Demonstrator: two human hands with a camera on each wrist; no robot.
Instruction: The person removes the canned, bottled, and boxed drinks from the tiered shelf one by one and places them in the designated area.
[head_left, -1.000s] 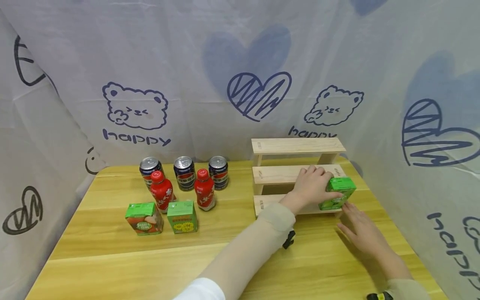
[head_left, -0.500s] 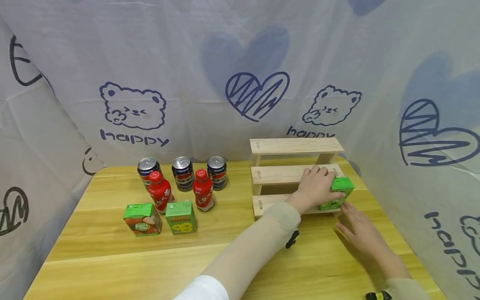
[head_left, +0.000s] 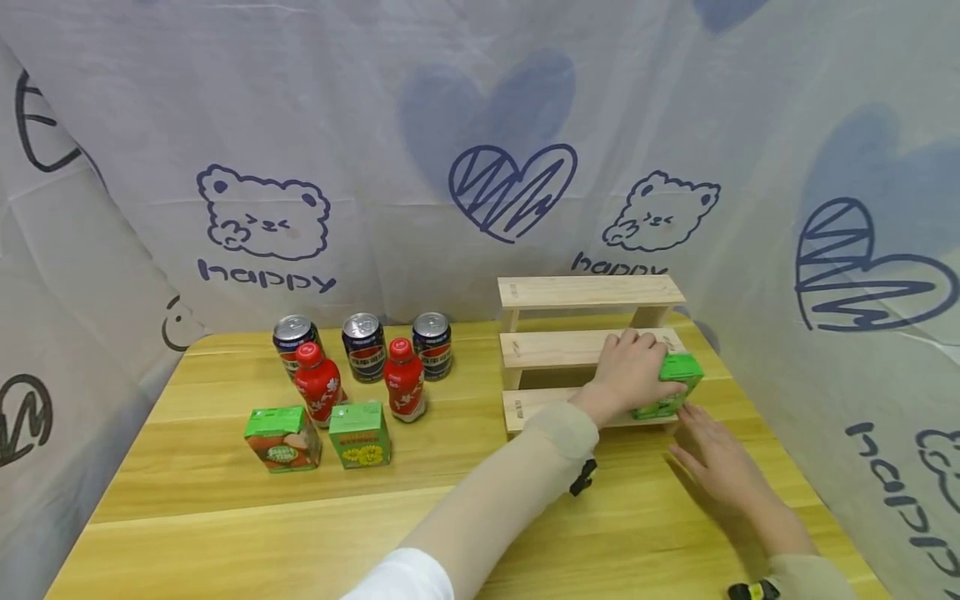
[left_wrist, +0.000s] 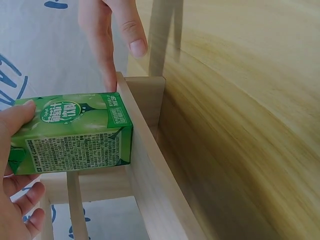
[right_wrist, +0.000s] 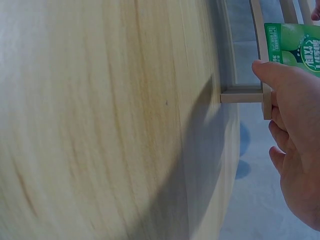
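A green juice box (head_left: 681,372) stands at the right end of the lowest tier of a three-tier wooden shelf (head_left: 592,291). My left hand (head_left: 628,377) holds it from the left and top. In the left wrist view the thumb lies on the printed face of the juice box (left_wrist: 75,135), and its base meets the shelf board. My right hand (head_left: 723,471) is at the shelf's front right corner, fingers extended, with a fingertip against the board's end. In the right wrist view, part of the juice box (right_wrist: 295,42) shows beyond the right hand (right_wrist: 300,130).
Left on the wooden table (head_left: 225,533) stand several drinks: dark blue cans (head_left: 363,346) at the back, red bottles (head_left: 405,383) before them, a red-green juice box (head_left: 282,446) and a green-yellow juice box (head_left: 362,437) in front. Printed cloth (head_left: 390,125) hangs behind and beside the table.
The head view has shifted slightly, so everything appears a little further left. Both hands and the green juice box stay nearly still against the shelf.
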